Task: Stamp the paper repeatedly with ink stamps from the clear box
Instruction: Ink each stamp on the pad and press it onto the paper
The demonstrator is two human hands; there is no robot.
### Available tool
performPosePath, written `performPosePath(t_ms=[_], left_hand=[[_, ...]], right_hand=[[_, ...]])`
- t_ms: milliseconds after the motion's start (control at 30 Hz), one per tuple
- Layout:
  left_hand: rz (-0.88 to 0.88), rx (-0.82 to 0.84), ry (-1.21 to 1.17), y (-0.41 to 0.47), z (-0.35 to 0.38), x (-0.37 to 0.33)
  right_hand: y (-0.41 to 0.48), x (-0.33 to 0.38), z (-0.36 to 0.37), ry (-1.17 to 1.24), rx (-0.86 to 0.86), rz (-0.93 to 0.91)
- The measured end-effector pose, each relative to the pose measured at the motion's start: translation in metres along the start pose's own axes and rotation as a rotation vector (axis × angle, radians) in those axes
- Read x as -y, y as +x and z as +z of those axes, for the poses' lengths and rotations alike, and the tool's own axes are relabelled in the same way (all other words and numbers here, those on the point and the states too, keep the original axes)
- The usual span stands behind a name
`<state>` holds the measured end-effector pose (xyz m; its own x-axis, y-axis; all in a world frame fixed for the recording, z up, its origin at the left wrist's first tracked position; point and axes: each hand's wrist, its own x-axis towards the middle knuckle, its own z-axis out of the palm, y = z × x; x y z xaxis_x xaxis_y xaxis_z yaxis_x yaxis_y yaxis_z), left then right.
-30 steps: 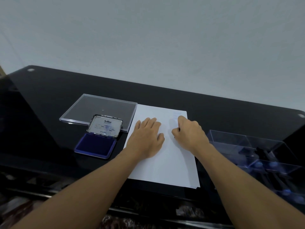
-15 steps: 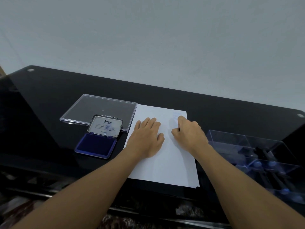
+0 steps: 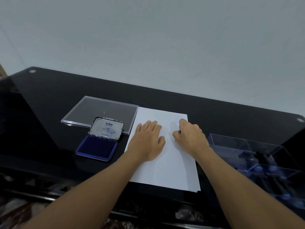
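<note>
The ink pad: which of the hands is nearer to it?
Left. The left hand lies on the paper just right of the ink pad; the right hand is farther right, beyond it.

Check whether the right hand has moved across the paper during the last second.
No. The right hand stays curled by the paper's far right corner, with no shift against its edges.
</note>
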<state>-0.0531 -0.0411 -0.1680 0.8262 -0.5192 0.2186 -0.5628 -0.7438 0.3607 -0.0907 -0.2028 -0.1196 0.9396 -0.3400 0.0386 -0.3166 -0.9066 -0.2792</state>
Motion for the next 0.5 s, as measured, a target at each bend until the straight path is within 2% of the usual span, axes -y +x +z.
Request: performPosePath(t_ms=[500], left_hand=[[0.010,-0.041,0.007,-0.0005,0.0015,0.0015]], right_hand=[[-0.0062,0.0009,-0.0051,-0.014,-0.003,-0.019]])
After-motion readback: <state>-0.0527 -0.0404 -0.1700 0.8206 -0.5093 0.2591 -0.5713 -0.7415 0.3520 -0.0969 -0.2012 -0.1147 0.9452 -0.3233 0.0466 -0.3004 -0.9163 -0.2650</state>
